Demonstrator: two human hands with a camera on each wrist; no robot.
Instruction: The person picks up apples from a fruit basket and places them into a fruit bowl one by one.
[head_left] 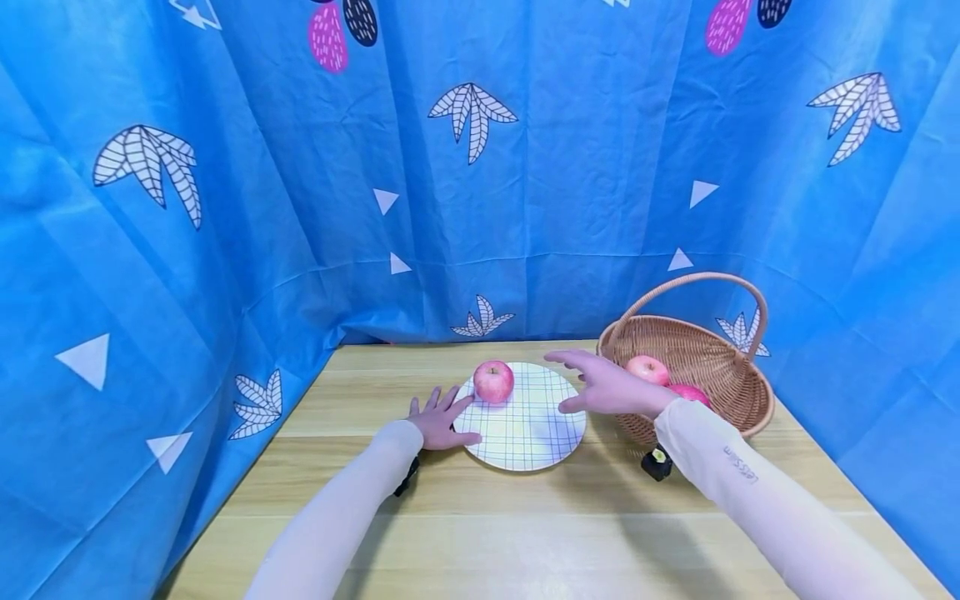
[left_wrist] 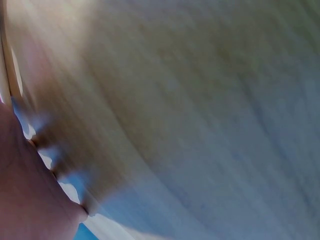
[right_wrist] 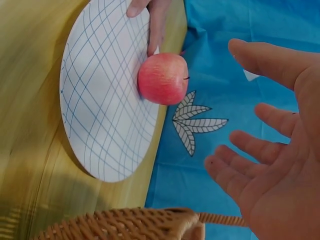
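Note:
A red apple [head_left: 493, 382] sits on the upper left part of a round white plate [head_left: 532, 425] with a blue grid pattern. My left hand [head_left: 442, 422] rests at the plate's left edge, fingers spread, with thumb and index finger over the rim. My right hand [head_left: 611, 385] hovers between the plate and a wicker basket [head_left: 753, 392], its fingers extended and nothing in it. In the right wrist view, the palm of the right hand [right_wrist: 280, 145] faces the apple [right_wrist: 164, 79] from a distance. Two more apples, one pale red [head_left: 648, 369] and one darker [head_left: 690, 393], lie in the basket, partly hidden by the right arm.
The basket has a tall arched handle [head_left: 690, 279] and stands at the right on the wooden table [head_left: 480, 533]. Blue patterned curtains [head_left: 570, 208] enclose the table's back and sides. A black wrist camera [head_left: 657, 463] hangs below the right wrist.

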